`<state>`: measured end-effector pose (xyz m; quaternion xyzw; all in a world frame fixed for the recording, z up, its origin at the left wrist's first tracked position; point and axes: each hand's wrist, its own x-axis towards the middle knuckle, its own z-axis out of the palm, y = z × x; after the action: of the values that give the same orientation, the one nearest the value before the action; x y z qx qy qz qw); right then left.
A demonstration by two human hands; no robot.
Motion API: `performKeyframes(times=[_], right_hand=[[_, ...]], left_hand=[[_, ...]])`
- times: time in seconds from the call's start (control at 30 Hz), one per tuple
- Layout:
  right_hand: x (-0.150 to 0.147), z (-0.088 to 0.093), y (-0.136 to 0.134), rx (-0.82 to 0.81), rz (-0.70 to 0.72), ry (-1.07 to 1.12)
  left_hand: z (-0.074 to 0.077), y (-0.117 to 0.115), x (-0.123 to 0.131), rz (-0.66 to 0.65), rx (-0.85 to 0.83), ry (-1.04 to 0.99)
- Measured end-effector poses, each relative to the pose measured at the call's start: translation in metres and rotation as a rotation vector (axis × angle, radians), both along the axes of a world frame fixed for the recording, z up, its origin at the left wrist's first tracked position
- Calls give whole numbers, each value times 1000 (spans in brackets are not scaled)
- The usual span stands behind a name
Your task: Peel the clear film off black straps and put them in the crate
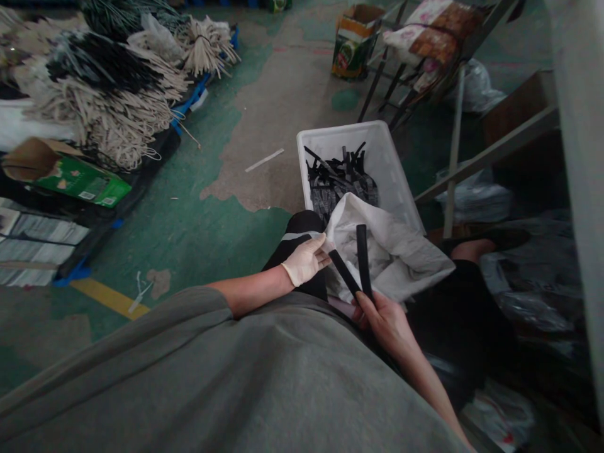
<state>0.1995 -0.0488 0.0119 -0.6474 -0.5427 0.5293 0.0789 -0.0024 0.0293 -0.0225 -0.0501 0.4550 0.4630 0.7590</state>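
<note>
My right hand, bare, is closed around the lower ends of two flat black strips that spread apart in a V. Whether they join inside the hand is hidden. My left hand wears a pale glove. Its fingers are stretched out and the thumb is apart, close to the upper end of the left strip, with nothing plainly gripped. A white woven sack lies across my lap, under and behind the strips. Beyond my knees stands a white plastic bin with many short black strips in it.
Bundles of beige cords and black cords lie on a blue-edged pallet at left, beside a green carton. At right are a metal frame, a chair with a patterned cushion and plastic bags. A carton stands farther back.
</note>
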Motion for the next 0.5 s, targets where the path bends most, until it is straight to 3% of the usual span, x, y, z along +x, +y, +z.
performKeyframes(times=[0.13,0.37,0.5], right_hand=[[-4,3,3,-4,3,-3],[-24,11,34,-51,71,43],[-9,31,37,-42,170,50]], left_hand=[[-2,-6,-3,-35,22,1],[3,-16,1,-135,6,-1],[10,-9,-15,-46,-44,4]])
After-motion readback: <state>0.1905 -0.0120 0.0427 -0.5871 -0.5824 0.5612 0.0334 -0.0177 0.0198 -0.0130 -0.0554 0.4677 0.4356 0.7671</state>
